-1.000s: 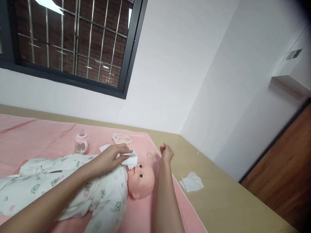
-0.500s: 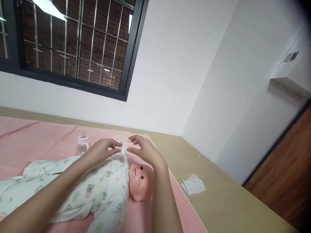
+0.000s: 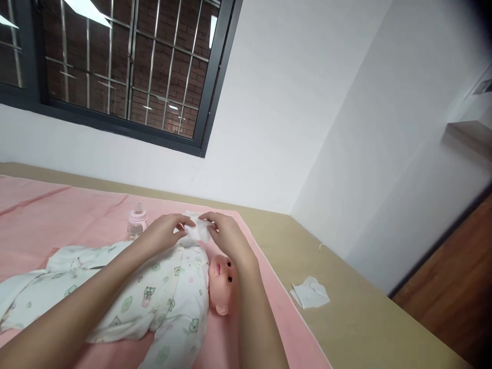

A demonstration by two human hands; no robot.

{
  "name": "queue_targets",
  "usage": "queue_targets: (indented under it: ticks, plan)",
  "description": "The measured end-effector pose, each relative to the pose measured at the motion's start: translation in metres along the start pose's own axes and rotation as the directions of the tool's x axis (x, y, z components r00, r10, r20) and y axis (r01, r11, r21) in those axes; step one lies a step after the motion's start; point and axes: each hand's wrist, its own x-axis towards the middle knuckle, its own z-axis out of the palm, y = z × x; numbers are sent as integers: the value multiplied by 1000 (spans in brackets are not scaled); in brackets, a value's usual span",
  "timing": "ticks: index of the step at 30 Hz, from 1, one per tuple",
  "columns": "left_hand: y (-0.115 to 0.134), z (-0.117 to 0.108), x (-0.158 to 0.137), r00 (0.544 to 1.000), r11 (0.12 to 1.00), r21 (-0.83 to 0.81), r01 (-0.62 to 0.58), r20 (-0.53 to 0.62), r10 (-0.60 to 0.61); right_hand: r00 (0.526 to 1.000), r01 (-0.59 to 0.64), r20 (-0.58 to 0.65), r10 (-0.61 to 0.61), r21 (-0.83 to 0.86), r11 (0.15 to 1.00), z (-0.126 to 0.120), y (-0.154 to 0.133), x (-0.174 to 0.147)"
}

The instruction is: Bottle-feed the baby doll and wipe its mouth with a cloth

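Between my two hands a thin white wipe (image 3: pixel 200 231) is spread out, just above the doll's far shoulder. My left hand (image 3: pixel 168 231) pinches its left side with thumb and fingers. My right hand (image 3: pixel 226 231) grips the opposite side, fingers bent over the edge. Behind the wipe, a whitish packet (image 3: pixel 191 213) with faint printing is mostly covered. Below lies a baby doll (image 3: pixel 223 284) on its back, in white clothes (image 3: pixel 154 300) with green animal prints. My right forearm hides part of its head, and my left forearm crosses over its body.
A baby bottle (image 3: pixel 137 221) with a pink collar stands left of my left hand. The pink sheet (image 3: pixel 46 205) covers much of the tan surface (image 3: pixel 369 312). A crumpled white tissue (image 3: pixel 310 292) lies right of the sheet. Walls and a barred window (image 3: pixel 126 66) are behind.
The wipe, bunched between my fingers before, is now opened out wider. My right hand has curled closer onto it. The view has shifted slightly.
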Motion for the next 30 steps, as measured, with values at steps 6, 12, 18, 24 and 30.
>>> queue_targets:
  ticks: [6,12,18,24,30]
  plan:
    - [1,-2,0,999,994,-113,2,-33,-6,999,-44,-10,45,48,998,-2,9,2]
    - [0,-2,3,996,993,-119,-27,-93,16,993,-97,80,91,80,992,-7,11,1]
    - [-5,5,3,996,993,-103,-49,-83,40,995,-45,88,37,94,995,-7,18,1]
    - [-4,7,3,995,986,-159,-57,-92,43,999,-49,24,45,151,987,-4,22,4]
    - [4,-1,1,991,981,-192,38,-120,-62,989,-134,-42,144,183,974,-2,29,8]
